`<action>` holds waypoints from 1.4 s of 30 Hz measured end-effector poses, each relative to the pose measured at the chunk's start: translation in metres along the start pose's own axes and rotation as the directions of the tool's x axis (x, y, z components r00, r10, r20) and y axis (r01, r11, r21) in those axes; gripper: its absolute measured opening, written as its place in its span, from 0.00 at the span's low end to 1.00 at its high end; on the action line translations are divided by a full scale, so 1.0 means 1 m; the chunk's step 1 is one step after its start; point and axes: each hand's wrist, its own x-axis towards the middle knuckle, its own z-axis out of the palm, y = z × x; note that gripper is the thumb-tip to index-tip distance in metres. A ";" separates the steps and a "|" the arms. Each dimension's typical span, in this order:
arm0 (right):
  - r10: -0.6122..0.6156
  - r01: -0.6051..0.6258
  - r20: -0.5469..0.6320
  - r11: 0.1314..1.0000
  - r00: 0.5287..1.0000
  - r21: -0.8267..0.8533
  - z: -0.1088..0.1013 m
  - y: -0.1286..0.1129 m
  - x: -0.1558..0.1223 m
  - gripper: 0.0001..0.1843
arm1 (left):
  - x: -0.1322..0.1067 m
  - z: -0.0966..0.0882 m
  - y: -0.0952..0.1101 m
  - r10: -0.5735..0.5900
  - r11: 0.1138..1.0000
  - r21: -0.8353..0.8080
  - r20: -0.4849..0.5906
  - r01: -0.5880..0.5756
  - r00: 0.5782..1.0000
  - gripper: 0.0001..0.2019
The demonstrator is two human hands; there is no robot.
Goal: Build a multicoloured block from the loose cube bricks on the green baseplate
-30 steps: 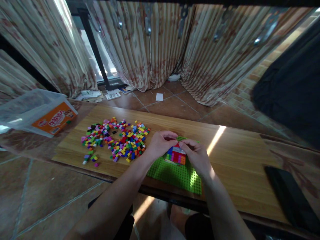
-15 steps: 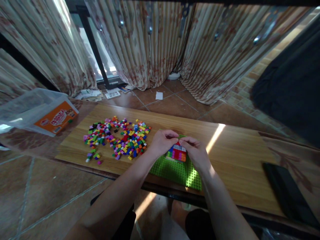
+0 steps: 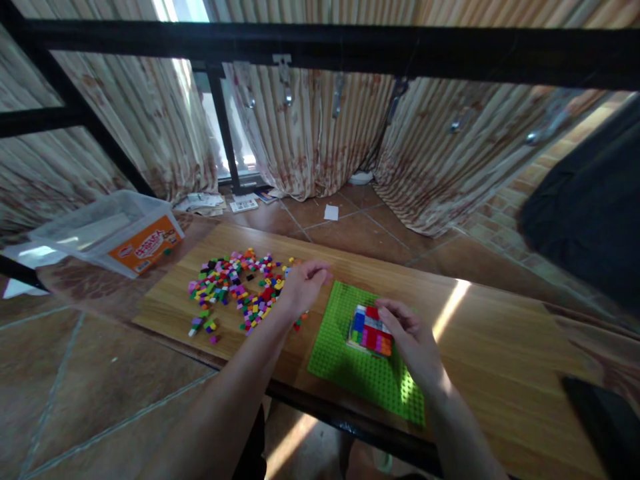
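A small structure of stacked toy bricks (image 3: 369,332), in blue, red, white, pink and orange, sits on a green studded baseplate (image 3: 334,353). My right hand (image 3: 413,337) is at its upper right edge, thumb and fingertips closed together against the bricks and partly covering that corner. Left of the baseplate, my left hand (image 3: 301,288) hovers by the right side of a spread pile of loose toy bricks (image 3: 225,283). Its fingers are curled together, and whether a brick lies inside them is hidden.
On the left stands a clear plastic bin (image 3: 105,230) with an orange label. A dark flat object (image 3: 600,420) lies at the wooden tabletop's (image 3: 500,353) right end. A black metal bar (image 3: 320,47) crosses above, before striped curtains (image 3: 320,133).
My left hand has left the brick structure and moved left towards the loose bricks. My right hand stays at the structure. The view has tilted, so everything sits lower and further right.
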 end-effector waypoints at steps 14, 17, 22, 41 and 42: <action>-0.080 0.222 0.358 0.901 0.930 -0.374 -0.006 0.003 -0.003 0.40 | 0.005 -0.077 -0.003 0.063 0.619 0.785 -0.090 0.032 0.994 0.13; -0.083 0.241 0.377 0.887 0.923 -0.394 -0.001 0.001 -0.001 0.39 | 0.003 -0.073 -0.005 0.046 0.597 0.802 -0.057 0.019 0.997 0.14; -0.070 0.240 0.380 0.874 0.922 -0.422 0.006 -0.002 0.000 0.38 | -0.002 -0.065 -0.006 0.073 0.508 0.861 -0.002 -0.035 0.997 0.20; -0.106 0.210 0.357 0.941 0.928 -0.265 0.000 -0.014 -0.001 0.49 | -0.015 -0.015 0.016 0.108 0.985 0.093 0.317 -0.144 0.942 0.05; -0.107 0.213 0.358 0.939 0.927 -0.270 -0.001 -0.014 0.000 0.48 | -0.018 -0.008 0.016 0.095 0.991 0.056 0.355 -0.123 0.930 0.05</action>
